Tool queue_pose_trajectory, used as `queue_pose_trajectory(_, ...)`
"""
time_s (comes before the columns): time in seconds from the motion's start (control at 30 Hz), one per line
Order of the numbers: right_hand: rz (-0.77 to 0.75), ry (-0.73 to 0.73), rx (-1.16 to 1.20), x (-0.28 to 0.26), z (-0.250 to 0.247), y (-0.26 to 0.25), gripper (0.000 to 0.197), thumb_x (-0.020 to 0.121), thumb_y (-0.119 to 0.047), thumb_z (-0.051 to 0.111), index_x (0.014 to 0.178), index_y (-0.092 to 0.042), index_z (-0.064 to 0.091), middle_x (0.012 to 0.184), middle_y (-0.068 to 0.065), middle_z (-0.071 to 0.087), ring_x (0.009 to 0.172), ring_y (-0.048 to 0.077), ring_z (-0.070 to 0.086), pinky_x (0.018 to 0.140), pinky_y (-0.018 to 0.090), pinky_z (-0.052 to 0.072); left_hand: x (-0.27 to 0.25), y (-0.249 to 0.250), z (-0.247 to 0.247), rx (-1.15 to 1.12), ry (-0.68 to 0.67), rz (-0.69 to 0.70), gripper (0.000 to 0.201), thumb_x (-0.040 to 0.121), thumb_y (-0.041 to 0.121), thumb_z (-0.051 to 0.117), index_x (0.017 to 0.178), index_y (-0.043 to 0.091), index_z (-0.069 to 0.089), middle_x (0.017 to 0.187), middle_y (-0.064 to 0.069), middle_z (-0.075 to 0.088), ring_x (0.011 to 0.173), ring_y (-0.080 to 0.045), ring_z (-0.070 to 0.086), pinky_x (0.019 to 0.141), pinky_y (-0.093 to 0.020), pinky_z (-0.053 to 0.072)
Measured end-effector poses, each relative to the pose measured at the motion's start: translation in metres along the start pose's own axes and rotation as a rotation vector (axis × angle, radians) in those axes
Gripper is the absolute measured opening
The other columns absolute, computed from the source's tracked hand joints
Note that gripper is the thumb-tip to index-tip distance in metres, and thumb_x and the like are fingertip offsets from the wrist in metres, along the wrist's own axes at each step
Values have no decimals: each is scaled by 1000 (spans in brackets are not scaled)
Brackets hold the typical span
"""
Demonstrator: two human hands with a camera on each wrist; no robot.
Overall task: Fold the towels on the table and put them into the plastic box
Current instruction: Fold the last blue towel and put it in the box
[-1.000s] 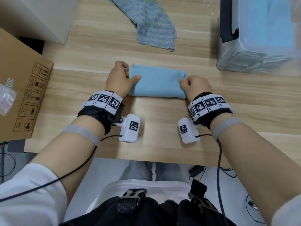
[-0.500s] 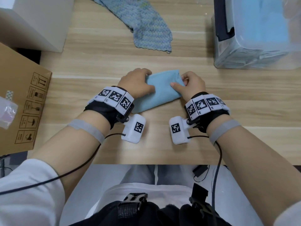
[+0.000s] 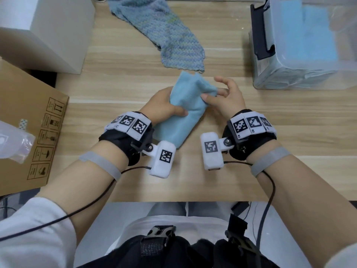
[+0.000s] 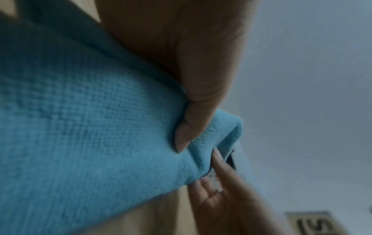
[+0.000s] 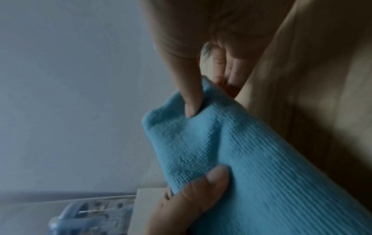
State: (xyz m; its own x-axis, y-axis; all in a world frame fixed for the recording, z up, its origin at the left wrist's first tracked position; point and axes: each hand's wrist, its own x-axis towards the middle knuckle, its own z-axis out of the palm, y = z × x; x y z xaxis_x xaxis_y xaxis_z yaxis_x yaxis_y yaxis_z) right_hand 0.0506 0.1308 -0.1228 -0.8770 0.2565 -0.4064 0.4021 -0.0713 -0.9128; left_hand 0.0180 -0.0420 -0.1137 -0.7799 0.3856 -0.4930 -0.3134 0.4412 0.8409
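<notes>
I'm holding the folded blue towel [image 3: 184,111] up off the counter [image 3: 289,122] now; a second ago it was lying flat across the wood with a hand on each end, so the fold looks done and this is the lift toward the plastic box [image 3: 305,43]. My left hand [image 3: 164,107] is gripping the towel around its middle, thumb over the top, fingers wrapped under. My right hand [image 3: 226,97] is pinching the towel's far end between thumb and fingertips, the other fingers spread loose. The bundle has swung from lying crosswise to pointing away from me, near end hanging low by my left wrist. The box is sitting at the far right of the counter, well apart from the towel, with blue cloth already visible through its wall. A knitted blue-green towel [image 3: 170,35] is still lying unfolded at the far edge, so I'm judging at least one more round is left after this drop-off.
</notes>
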Motion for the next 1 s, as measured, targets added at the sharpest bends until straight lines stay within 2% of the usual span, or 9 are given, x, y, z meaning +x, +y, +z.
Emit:
queue_pose_trajectory(0.13,66,-159,164,-11,-9,-35,20,88,-10,57,106,-16,51,82,-3,67,63,3,66,52,20,53,4,37,-2,-313,-90,142,60,64,5,69,121,1,49,112,-14,65,96,-22,66,82,-36,55)
queue_pose_trajectory(0.27,-35,-183,160,-7,-31,-65,18,88,-9,55,103,-21,53,93,-6,65,73,2,66,62,21,55,17,85,17,-469,-196,242,51,79,6,53,128,9,40,107,-1,63,90,-10,67,78,-25,54)
queue_pose_trajectory(0.4,-143,-121,197,8,-70,-89,24,81,-7,60,101,-18,55,95,-3,67,85,10,66,77,27,55,38,121,48,-439,-194,255,49,86,11,51,132,5,38,115,-6,60,99,-14,63,86,-26,53)
queue_pose_trajectory(0.47,-149,-93,185,17,-97,-101,30,74,-10,62,102,-16,54,102,4,65,92,17,64,84,34,54,51,139,63,-369,-188,239,40,88,18,54,127,9,46,114,-2,62,96,-10,64,77,-22,54)
queue_pose_trajectory(0.57,-128,-60,196,35,-148,-117,26,81,-4,60,105,-12,54,101,4,68,96,23,65,86,39,54,73,161,85,-294,-74,185,6,94,26,48,97,25,53,89,9,58,68,3,60,59,-19,50)
queue_pose_trajectory(0.67,-73,-27,174,58,-204,-133,34,86,-3,53,120,-4,50,98,0,70,94,18,66,82,32,56,97,170,99,-292,93,92,12,90,22,56,82,26,48,82,6,52,63,-4,52,55,-20,48)
queue_pose_trajectory(0.77,-27,-9,169,84,-245,-145,36,86,-4,53,122,-7,50,106,3,67,109,25,60,95,42,49,113,169,106,-252,148,5,20,84,17,65,83,24,46,80,4,51,65,-8,50,59,-23,47)
queue_pose_trajectory(0.93,119,-13,-135,133,-271,-143,43,82,-14,62,123,-11,49,118,11,63,112,36,58,97,59,43,122,167,106,-181,148,-36,24,76,18,72,84,23,50,68,7,53,60,-8,50,56,-22,46)
queue_pose_trajectory(1.0,205,-70,-255,149,-272,-137,45,81,-18,64,123,-10,50,110,11,67,104,36,62,93,61,44,122,168,102,-166,125,-57,24,76,18,73,82,24,51,65,9,55,59,-7,51,55,-21,47)
